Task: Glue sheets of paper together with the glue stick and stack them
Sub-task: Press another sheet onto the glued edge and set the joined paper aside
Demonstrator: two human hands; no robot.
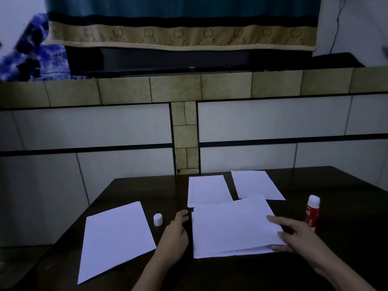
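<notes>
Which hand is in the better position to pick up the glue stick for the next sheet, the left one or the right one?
Probably the right hand. The glue stick stands upright just beyond it, on that side of the paper stack. The left hand is on the stack's far side, nearer the white cap.

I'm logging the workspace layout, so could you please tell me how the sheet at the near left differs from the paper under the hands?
The left sheet lies alone, untouched and turned at an angle; the middle stack is layered, its edges offset, and sits squarer to the person. The right hand grips the stack's right edge, and the left hand rests by its left edge. Both are plain white paper on the dark table.
</notes>
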